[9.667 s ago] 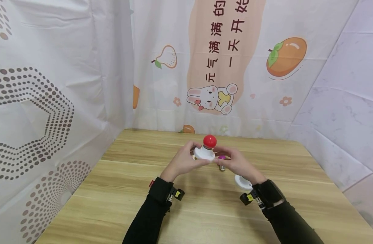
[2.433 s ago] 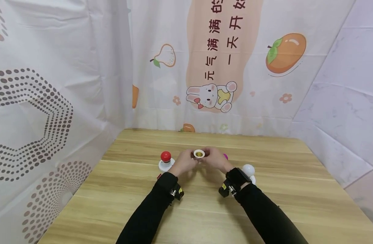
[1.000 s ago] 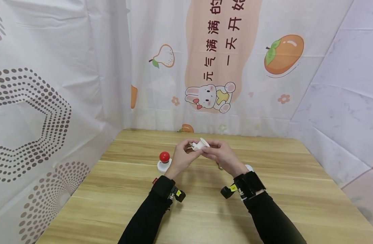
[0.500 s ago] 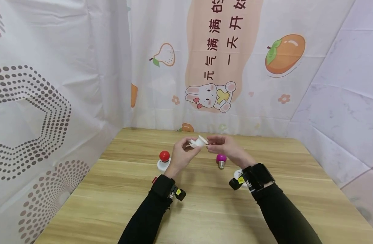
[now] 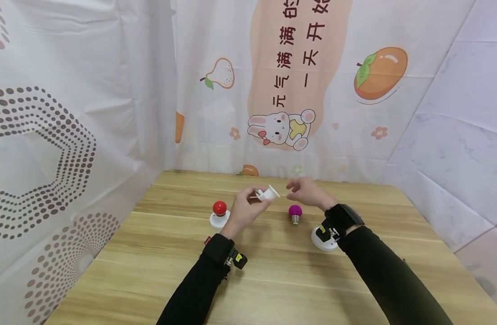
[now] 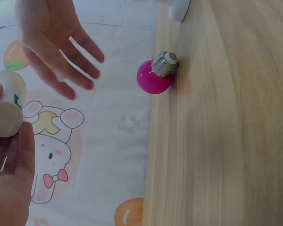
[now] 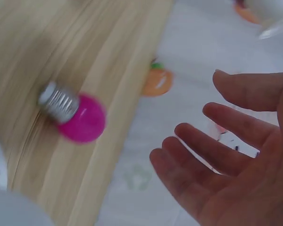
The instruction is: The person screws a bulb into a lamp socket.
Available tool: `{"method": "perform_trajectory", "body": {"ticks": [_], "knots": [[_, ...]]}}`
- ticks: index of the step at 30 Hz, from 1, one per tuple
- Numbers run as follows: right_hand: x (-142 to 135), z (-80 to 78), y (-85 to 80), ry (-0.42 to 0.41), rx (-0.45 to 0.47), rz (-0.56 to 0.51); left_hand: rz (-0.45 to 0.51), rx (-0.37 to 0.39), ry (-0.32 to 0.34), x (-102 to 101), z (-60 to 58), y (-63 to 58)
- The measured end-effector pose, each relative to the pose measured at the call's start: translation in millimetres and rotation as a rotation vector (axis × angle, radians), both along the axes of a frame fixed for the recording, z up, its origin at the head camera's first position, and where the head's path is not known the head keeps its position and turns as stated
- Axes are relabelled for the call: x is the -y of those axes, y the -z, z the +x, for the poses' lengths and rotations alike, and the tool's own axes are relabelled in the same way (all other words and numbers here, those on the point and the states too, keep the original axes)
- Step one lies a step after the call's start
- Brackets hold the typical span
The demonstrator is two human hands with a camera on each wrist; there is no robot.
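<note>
Since half a second ago, the right hand (image 5: 307,192) has drawn back from the white plug-in lamp socket (image 5: 267,194), leaving a gap; its grip is loose, fingers apart, holding nothing. The left hand (image 5: 245,210) pinches the socket above the desk (image 5: 273,280), toward the far edge, prongs leftward, flared mouth rightward. One pairing looks done: the red bulb (image 5: 219,208) stands upright in its round white base (image 5: 219,220), toward the desk's far left corner. Left unjoined are the held socket, with no bulb protruding, and the purple bulb (image 5: 295,211), lying near the far edge. Nearer the right edge, a second white base (image 5: 324,244) is partly covered by the wrist camera; I cannot tell whether it is filled.
</note>
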State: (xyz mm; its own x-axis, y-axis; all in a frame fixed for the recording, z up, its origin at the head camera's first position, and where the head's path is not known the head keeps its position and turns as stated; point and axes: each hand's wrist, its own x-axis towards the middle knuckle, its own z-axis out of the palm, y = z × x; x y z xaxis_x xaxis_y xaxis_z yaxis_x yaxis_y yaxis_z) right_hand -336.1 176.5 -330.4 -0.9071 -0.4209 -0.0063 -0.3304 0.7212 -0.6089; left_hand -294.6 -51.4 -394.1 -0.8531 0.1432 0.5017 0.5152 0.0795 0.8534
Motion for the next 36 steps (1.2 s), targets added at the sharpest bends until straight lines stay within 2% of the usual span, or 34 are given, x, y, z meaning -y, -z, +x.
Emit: {"method": "perform_trajectory", "body": {"ticks": [4,11,14,19,29,33,36], "knots": [[0,-8.1,8.0,0.015,0.011,0.163,-0.022,0.001,0.013,-3,1.0,2.5],[7,-13.0,29.4,0.019,0.002,0.364,-0.040,0.000,0.042,-7,26.5,-23.8],[7,-11.9,35.2,-0.010,0.018,0.417,-0.036,-0.013,0.051,-8,26.8,-22.9],[11,-8.9,44.6,-0.063,0.033,0.436,-0.035,-0.006,0.052,-9,27.7,-21.0],[18,-6.7,51.5,-0.051,0.059,0.497,-0.059,0.000,0.084,-8,31.6,-24.1],[16,-8.3,49.2,-0.058,0.083,0.457,-0.074,-0.002,0.081,-7,31.7,-23.9],[13,-9.8,45.0,-0.093,0.068,0.413,-0.080,0.002,0.084,-7,31.6,-23.9]]}}
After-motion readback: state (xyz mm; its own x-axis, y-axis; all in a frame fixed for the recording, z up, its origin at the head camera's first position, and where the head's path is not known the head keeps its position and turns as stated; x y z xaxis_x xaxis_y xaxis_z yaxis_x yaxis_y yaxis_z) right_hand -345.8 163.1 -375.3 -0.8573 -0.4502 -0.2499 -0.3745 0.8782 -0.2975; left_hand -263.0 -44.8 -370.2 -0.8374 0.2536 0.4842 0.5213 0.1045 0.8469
